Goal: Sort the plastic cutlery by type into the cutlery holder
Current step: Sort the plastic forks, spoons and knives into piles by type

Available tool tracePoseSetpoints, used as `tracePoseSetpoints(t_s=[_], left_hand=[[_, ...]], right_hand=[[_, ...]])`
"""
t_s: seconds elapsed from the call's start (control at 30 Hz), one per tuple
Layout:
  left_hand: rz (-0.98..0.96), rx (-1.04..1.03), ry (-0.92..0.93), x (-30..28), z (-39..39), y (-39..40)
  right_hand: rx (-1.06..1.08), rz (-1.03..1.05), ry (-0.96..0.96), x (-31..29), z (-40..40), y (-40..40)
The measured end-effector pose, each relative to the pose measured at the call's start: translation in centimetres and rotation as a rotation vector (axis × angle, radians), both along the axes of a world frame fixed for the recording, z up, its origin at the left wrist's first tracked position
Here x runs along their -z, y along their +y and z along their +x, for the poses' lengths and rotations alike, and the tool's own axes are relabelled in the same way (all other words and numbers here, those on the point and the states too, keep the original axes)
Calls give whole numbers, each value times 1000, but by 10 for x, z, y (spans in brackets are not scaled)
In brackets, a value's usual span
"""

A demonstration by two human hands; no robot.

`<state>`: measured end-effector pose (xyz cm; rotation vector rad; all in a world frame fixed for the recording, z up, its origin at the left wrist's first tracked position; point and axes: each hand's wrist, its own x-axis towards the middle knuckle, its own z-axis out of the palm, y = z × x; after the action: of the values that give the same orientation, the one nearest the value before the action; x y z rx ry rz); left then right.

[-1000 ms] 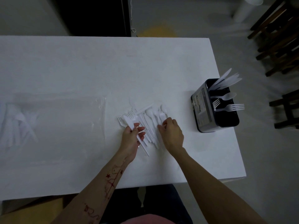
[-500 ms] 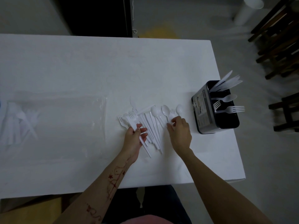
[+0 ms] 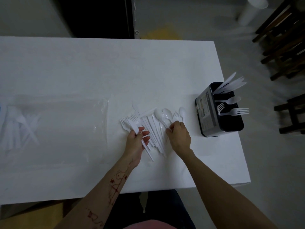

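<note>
1. Left hand (image 3: 136,142) is palm-up with its wrist low; thumb and curled fingers grip a white utensil handle (image 3: 145,146); the bare forearm, marked with red drawings, slants up from the lower left
2. Right hand (image 3: 179,138) is knuckles-up, fingers bent down with the tips on white utensils (image 3: 175,119); whether they pinch one cannot be told; its bare forearm runs in from the lower right
</note>
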<state>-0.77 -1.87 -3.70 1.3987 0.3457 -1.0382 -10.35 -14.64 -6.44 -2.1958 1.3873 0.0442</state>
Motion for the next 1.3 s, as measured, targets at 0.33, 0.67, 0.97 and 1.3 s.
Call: tracePoseSetpoints(t_s=[0.33, 0.67, 0.97, 1.3], left_hand=[[-11, 2, 2, 0, -1, 3], [-9, -13, 25, 0, -2, 2], [-28, -1, 41, -2, -1, -4], [-12, -45, 28, -1, 1, -10]], right_hand=[[93, -72, -87, -8, -9, 2], [108, 224, 21, -8, -1, 17], [-43, 338, -296, -15, -19, 12], [60, 168, -231, -12, -11, 19]])
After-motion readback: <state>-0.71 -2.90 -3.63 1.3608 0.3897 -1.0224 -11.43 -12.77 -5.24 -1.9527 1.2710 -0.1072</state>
